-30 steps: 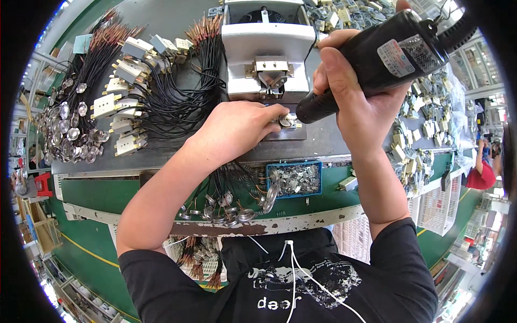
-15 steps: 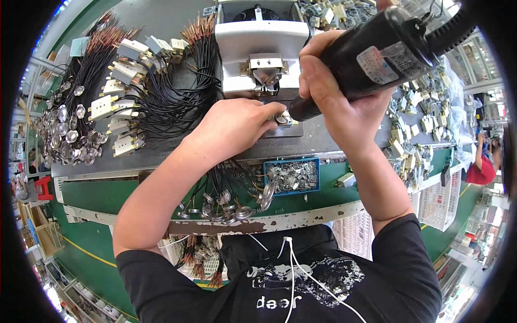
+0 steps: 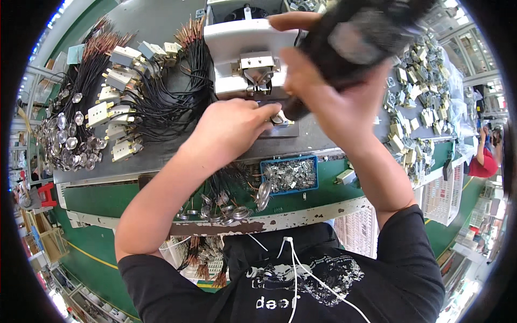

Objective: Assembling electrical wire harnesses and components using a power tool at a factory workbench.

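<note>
Right hand [image 3: 334,102] is wrapped closed around a black powered screwdriver [image 3: 355,43], body tilted up to the right, tip lowered to a small metal part [image 3: 279,119] on the grey bench plate [image 3: 161,21], just in front of the white fixture block [image 3: 242,54]. Left hand [image 3: 231,126] is curled closed, fingertips pinching that part beside the driver tip; exact contact is partly hidden by the fingers. The part is judged light, stiff and small, likely slippery bare metal, so it is best held by its edges and pressed flat to the plate, fingers kept clear of the bit. The driver is judged the heavy item: rigid, top-heavy, best gripped mid-body as shown. Motion blur is seen on the driver body. A blue tray of metal clips [image 3: 290,174] sits at the bench front edge, near the part. Black wired assemblies [image 3: 134,102] with bare copper ends are piled well left; these are judged floppy and tangle-prone. Loose metal brackets [image 3: 414,97] are spread at right.
</note>
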`<action>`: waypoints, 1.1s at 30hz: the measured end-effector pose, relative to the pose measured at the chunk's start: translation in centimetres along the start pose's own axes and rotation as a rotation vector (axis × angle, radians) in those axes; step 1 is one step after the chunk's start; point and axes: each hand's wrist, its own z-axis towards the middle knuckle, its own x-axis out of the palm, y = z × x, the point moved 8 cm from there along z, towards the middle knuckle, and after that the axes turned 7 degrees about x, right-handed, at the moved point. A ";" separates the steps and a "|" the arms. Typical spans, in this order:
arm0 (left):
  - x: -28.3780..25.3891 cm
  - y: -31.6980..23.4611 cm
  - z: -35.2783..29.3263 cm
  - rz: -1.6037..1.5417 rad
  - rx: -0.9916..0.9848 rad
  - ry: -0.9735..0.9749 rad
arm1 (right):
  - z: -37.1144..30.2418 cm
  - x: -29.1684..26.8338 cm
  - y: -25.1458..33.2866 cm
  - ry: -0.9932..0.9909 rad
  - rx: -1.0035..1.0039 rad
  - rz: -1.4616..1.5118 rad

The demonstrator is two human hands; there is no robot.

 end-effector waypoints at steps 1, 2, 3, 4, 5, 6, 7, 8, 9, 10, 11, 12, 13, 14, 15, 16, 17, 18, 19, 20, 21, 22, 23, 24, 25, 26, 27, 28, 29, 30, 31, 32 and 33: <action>-0.1 -0.1 -0.5 0.074 0.007 0.000 | -0.1 -0.8 0.2 -0.021 -0.025 0.115; -0.3 -1.0 -0.3 0.138 0.040 -0.007 | -0.3 -2.3 1.1 -0.054 -0.049 0.205; -1.3 -2.1 -0.1 0.090 0.060 -0.088 | -0.3 -3.3 2.6 -0.062 -0.081 0.163; -2.4 -3.3 0.3 -0.023 0.078 -0.221 | -0.2 -4.1 4.0 -0.078 -0.113 0.120; -1.3 -4.5 0.6 -0.105 0.118 -0.103 | 0.2 -4.2 4.2 -0.066 -0.120 0.108; 0.2 -5.6 0.8 -0.188 0.157 0.014 | 0.4 -4.2 4.4 -0.064 -0.126 0.112; 2.6 -6.9 0.8 -0.106 0.173 0.189 | 0.7 -4.3 4.5 -0.073 -0.158 0.112; 5.0 -7.9 0.7 -0.031 0.192 0.365 | 0.9 -4.3 4.7 -0.085 -0.186 0.104; 5.7 -8.2 1.0 -0.023 0.183 0.360 | 1.1 -3.9 4.7 -0.078 -0.195 0.112; 6.7 -8.8 1.1 0.022 0.234 0.415 | 1.3 -3.6 4.1 -0.128 -0.132 0.159; 7.5 -9.2 0.8 0.066 0.285 0.471 | 1.4 -3.1 3.5 -0.178 -0.070 0.207; 7.8 -9.2 0.4 0.070 0.280 0.471 | 1.6 -2.5 2.9 -0.228 -0.006 0.254; 7.6 -9.2 0.0 0.090 0.294 0.400 | 1.2 -0.8 3.6 -0.237 0.010 0.080; 7.2 -9.5 0.2 0.111 0.325 0.325 | 1.9 -0.5 3.0 -0.237 0.002 0.077; 7.3 -9.4 0.2 0.116 0.327 0.319 | 2.8 -0.6 2.4 -0.237 -0.165 0.139; 6.7 -9.3 -0.1 0.074 0.340 0.241 | 3.0 -0.3 2.1 -0.233 -0.327 0.209; 6.0 -9.1 -0.2 0.036 0.354 0.158 | 3.2 -0.2 1.2 -0.245 -0.332 0.286; 5.8 -9.0 -0.4 0.042 0.352 0.155 | 3.1 -0.2 0.9 -0.242 -0.338 0.289; 5.6 -9.1 -0.6 0.046 0.341 0.134 | 3.1 -0.3 0.6 -0.217 -0.297 0.257; 5.5 -9.1 -0.7 0.048 0.331 0.114 | 3.1 -0.1 0.3 -0.193 -0.256 0.224; 5.5 -9.3 -0.5 0.048 0.330 0.111 | 3.3 0.1 0.0 -0.205 -0.226 0.251; 6.0 -9.6 -0.3 0.069 0.356 0.171 | 3.3 0.3 0.0 -0.203 -0.228 0.252; 6.5 -9.9 -0.3 0.091 0.383 0.231 | 3.4 0.6 0.0 -0.186 -0.230 0.209; 6.5 -9.8 -0.2 0.093 0.383 0.230 | 3.5 0.9 0.1 -0.169 -0.233 0.166; 6.3 -9.6 -0.3 0.063 0.381 0.208 | 3.6 1.7 0.5 -0.142 -0.218 0.154; 6.1 -9.3 -0.3 0.032 0.379 0.186 | 3.9 1.7 1.0 -0.140 -0.218 0.159; 6.1 -9.1 -0.4 0.034 0.374 0.187 | 4.5 2.8 0.5 0.045 -0.077 0.224; 5.6 -8.9 -0.2 -0.021 0.359 0.148 | 4.8 3.8 0.3 0.226 0.064 0.279; 5.1 -8.8 0.1 -0.078 0.347 0.111 | 5.3 3.9 0.1 0.299 0.156 0.274; 5.0 -8.8 0.3 -0.079 0.352 0.111 | 6.0 4.0 -0.3 0.372 0.249 0.268; 5.2 -8.5 0.4 -0.070 0.322 0.149 | 6.7 4.2 -0.4 0.420 0.283 0.258; 5.4 -8.2 0.5 -0.062 0.293 0.187 | 7.0 4.5 -0.6 0.468 0.317 0.248; 5.3 -8.4 0.6 -0.063 0.294 0.188 | 6.5 5.1 -0.6 0.467 0.318 0.247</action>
